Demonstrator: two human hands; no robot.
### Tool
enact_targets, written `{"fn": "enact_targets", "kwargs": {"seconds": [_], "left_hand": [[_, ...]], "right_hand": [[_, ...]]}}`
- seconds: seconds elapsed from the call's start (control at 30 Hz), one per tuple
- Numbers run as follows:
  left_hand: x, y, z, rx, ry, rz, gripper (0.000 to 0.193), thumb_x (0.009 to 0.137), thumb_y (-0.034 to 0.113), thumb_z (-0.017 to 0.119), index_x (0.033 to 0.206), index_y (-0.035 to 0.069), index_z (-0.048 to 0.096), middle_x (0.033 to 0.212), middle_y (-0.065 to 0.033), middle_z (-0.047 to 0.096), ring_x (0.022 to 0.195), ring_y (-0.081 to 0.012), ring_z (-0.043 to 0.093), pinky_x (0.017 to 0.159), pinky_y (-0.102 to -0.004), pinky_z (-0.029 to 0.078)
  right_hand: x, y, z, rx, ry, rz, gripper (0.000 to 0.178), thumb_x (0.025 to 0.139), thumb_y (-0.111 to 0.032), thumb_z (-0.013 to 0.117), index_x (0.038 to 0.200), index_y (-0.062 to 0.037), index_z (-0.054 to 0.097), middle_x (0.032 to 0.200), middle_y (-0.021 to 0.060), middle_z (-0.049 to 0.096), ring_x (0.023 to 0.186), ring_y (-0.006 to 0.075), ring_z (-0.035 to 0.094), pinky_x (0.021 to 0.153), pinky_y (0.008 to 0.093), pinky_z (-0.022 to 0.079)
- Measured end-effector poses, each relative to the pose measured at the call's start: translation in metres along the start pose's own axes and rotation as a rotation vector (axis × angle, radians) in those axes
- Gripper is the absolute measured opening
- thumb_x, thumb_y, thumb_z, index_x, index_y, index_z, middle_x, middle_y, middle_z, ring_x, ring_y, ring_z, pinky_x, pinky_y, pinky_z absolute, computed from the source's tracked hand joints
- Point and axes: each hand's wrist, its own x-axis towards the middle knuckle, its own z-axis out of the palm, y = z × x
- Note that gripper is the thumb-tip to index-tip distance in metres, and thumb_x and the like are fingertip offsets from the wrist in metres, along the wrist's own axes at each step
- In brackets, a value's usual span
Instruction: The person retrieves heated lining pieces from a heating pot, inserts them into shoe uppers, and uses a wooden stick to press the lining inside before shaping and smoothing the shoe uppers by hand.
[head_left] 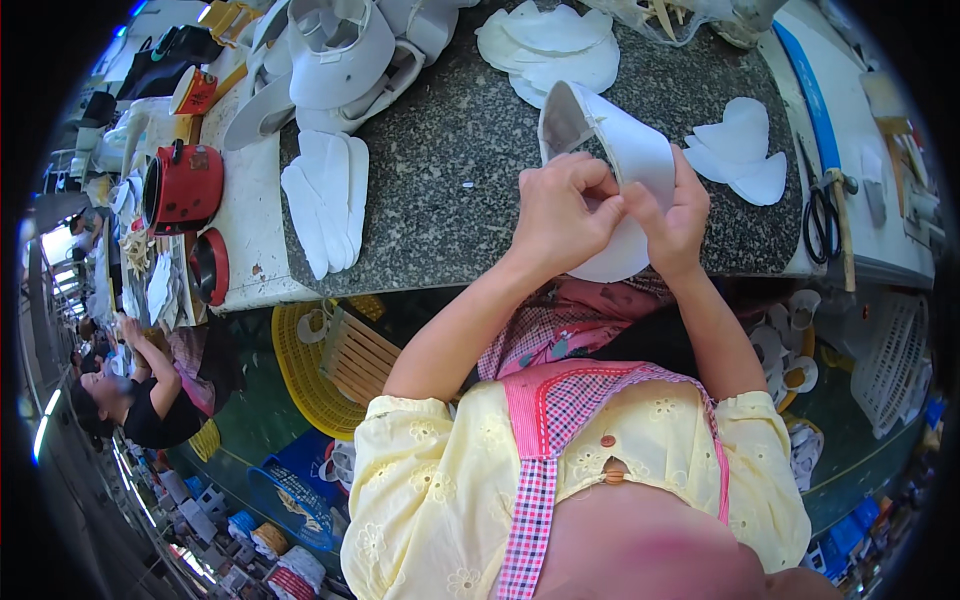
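Note:
Both hands meet at the edge of a curved white shoe upper (635, 145) above the dark speckled slab. My left hand (568, 205) pinches its edge with thumb and bent fingers. From the other side, my right hand (672, 222) grips it, thumb tip close to the left fingers. Whatever small part lies between the fingertips is hidden. Beyond the upper lies a stack of rounded white pieces (555, 50). A fan of similar white pieces (740, 155) rests to the right. Several long, sole-shaped white pieces (328, 195) overlap at the slab's left.
White shoe uppers (345, 60) are heaped at the far left, near a red pot (183, 187) and red lid (209, 266). Black-handled scissors (822, 215) lie at the right edge. Below stands a yellow basket (290, 370). Another person (150, 390) sits farther left.

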Motion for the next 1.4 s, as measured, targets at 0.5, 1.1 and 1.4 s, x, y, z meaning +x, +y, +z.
{"fn": "enact_targets", "kwargs": {"seconds": [0.5,1.1,1.4], "left_hand": [[0.019,0.006,-0.028,-0.018,0.022,-0.118,0.016,0.080,0.017,0.063,0.083,0.001,0.064,0.067,-0.0061,0.063,0.063,-0.0102,0.061,0.055,-0.0210,0.045],[-0.003,-0.044,-0.053,-0.922,-0.302,-0.134,0.068,0.082,0.062,0.038,0.093,-0.001,0.062,0.072,-0.0128,0.061,0.067,-0.0192,0.058,0.066,-0.0335,0.045],[0.012,-0.033,-0.031,0.335,0.046,0.164,0.031,0.064,0.010,0.063,0.094,0.010,0.065,0.075,-0.0147,0.064,0.063,-0.0255,0.063,0.059,-0.0321,0.050]], "right_hand": [[0.001,0.015,-0.014,0.174,-0.173,0.427,0.018,0.074,-0.009,0.063,0.089,0.0024,0.061,0.075,0.0001,0.059,0.064,0.0041,0.052,0.056,0.0196,0.042],[0.011,0.005,-0.035,0.829,-0.662,0.462,0.046,0.058,-0.021,0.074,0.089,0.0075,0.056,0.055,0.0058,0.053,0.042,0.0123,0.050,0.040,0.0242,0.041],[0.008,0.025,-0.043,0.136,-0.459,0.504,0.036,0.061,-0.009,0.071,0.094,0.0004,0.060,0.069,0.0048,0.061,0.058,0.0132,0.058,0.054,0.0238,0.044]]}}
